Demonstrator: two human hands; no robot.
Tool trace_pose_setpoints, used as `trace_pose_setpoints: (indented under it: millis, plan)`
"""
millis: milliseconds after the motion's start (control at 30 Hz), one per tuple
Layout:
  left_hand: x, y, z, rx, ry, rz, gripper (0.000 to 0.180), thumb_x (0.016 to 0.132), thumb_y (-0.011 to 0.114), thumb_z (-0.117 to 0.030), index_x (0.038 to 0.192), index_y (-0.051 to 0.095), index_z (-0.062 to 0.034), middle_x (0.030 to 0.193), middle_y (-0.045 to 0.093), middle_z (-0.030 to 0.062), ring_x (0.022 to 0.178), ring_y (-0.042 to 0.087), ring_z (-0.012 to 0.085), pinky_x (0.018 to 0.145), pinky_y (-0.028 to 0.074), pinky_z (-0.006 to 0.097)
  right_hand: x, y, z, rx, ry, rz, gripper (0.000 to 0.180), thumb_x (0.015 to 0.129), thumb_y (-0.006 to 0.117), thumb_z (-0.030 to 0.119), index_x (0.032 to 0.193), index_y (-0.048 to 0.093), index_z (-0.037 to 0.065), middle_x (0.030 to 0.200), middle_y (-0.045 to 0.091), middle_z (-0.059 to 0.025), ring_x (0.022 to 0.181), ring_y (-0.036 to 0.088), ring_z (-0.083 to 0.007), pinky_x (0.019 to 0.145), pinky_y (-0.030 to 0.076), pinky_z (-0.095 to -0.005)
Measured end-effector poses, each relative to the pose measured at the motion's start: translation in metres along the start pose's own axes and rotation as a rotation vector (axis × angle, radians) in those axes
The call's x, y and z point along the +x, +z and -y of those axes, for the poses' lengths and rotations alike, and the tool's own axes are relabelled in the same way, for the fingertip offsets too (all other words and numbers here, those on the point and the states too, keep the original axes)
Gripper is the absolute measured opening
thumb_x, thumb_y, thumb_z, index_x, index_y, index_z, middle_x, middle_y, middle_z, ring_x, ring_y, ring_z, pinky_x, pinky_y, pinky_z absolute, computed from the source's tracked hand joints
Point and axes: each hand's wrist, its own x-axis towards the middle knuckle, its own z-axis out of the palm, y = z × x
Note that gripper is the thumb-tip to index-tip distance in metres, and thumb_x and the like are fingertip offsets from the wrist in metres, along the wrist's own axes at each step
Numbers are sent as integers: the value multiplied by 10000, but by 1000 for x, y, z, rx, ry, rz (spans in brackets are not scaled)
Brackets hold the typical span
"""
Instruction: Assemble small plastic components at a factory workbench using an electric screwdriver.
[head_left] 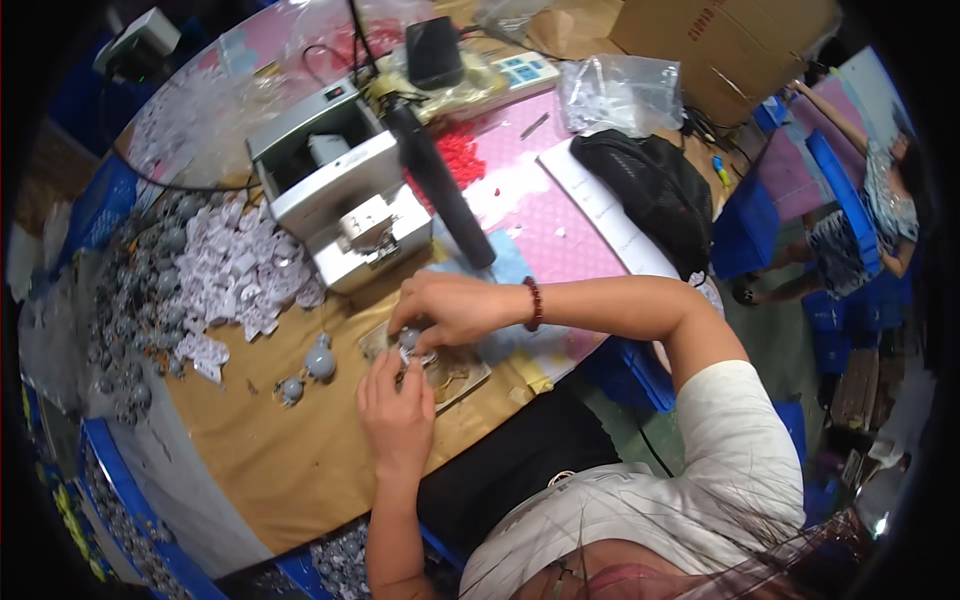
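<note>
Near frame centre, a grey rounded piece [409,339] is pinched by the right hand [455,308], seemingly for steadiness; whether anything is gripped by the left hand [398,415], just below, cannot be told; white parts [240,262] are heaped at left, presumably for easy reach

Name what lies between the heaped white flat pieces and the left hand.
Two grey, ball-shaped parts on the brown sheet covering, shown in the head view.
</note>
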Motion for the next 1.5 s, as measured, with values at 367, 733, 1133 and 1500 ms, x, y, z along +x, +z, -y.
trace_pose_setpoints:
  millis: [367,733,1133,1500]
  plan:
    - [21,-3,-5,48,-91,77,402,788,718,-133,1168,632,-35,1026,617,139,1005,560,361,900,451,463,-11,-10,-5,-158,-226,-545,516,821,767,147,1290,580,41,1174,574,-182,1098,539,-383,957,444,-460]
    - [22,4,-6,54,-79,37,335,795,698,-123,1107,630,-20,960,608,157,942,551,370,828,455,471,14,-51,-67,258,220,-783,659,926,687,279,1443,381,8,996,671,-249,917,686,-348,851,519,-404]
    - [23,-2,-4,-21,-111,29,298,816,702,-108,1096,637,-29,940,611,156,925,567,364,806,462,472,15,-104,50,943,-398,-940,353,873,751,14,1141,521,16,903,676,-57,732,695,-130,668,606,-292]
    - [24,-3,-7,-51,-131,-17,326,788,725,-108,1098,661,-34,978,649,128,938,589,335,832,490,443,94,-104,57,456,-373,-854,457,867,745,12,1261,514,-11,805,676,-33,689,658,-110,629,536,-265]
